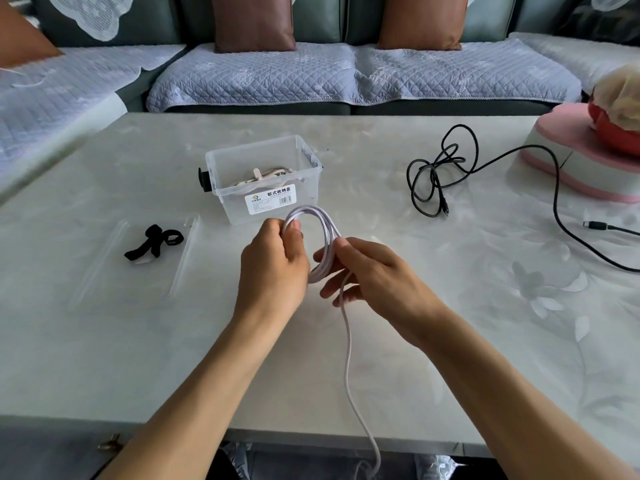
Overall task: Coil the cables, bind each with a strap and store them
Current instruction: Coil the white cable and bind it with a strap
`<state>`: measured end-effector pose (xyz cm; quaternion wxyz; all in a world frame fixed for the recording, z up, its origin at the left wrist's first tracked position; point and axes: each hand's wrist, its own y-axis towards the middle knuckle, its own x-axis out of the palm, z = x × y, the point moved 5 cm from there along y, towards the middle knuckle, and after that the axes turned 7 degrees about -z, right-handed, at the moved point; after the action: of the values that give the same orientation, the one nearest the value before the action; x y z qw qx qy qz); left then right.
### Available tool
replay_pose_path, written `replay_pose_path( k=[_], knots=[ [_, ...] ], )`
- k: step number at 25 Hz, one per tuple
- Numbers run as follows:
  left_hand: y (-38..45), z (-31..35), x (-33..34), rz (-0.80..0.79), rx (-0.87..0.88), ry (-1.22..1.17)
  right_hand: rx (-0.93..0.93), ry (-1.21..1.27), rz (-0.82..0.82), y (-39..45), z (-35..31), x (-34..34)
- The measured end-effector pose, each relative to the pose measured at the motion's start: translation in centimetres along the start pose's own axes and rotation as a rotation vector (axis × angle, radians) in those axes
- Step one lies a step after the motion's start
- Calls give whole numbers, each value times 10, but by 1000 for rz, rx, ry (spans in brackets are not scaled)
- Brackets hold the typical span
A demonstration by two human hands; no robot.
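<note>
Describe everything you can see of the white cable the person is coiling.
The white cable is thin, smooth and pale, wound into several round loops held upright above the table. The left hand grips the loops on one side; the right hand holds the other. A loose tail hangs down over the table's near edge.

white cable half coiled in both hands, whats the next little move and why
Probably wind on another loop: the right hand draws up the loose tail while the left hand pinches the coil of white cable. The tail runs off the table edge, so it's too early for the black straps.
</note>
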<state>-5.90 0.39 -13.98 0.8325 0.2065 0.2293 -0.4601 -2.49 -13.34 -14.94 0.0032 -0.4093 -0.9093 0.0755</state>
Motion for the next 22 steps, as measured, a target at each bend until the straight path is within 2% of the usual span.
replay_pose_path(
  k=[4,9,11,13,15,18,20,22],
  knots=[
    [-8,6,5,33,2,-58,-58,-97,69,3,0,5],
    [-10,3,11,-147,-11,-182,-97,-228,141,3,-6,-10],
    [-6,6,3,-194,80,-159,-72,-305,50,4,-8,-15],
    [-4,10,-3,-317,203,-133,-36,-374,-85,2,-9,-16],
    [-5,14,0,-436,307,-66,-17,-412,-138,0,-9,-15],
    [-3,15,1,-341,372,-13,-13,-350,-82,2,-7,-18],
    [3,9,-1,-235,285,-117,-3,-175,-55,3,-5,-21],
    [6,2,-4,-132,161,-274,16,-19,-104,1,-1,-19]
  ],
)
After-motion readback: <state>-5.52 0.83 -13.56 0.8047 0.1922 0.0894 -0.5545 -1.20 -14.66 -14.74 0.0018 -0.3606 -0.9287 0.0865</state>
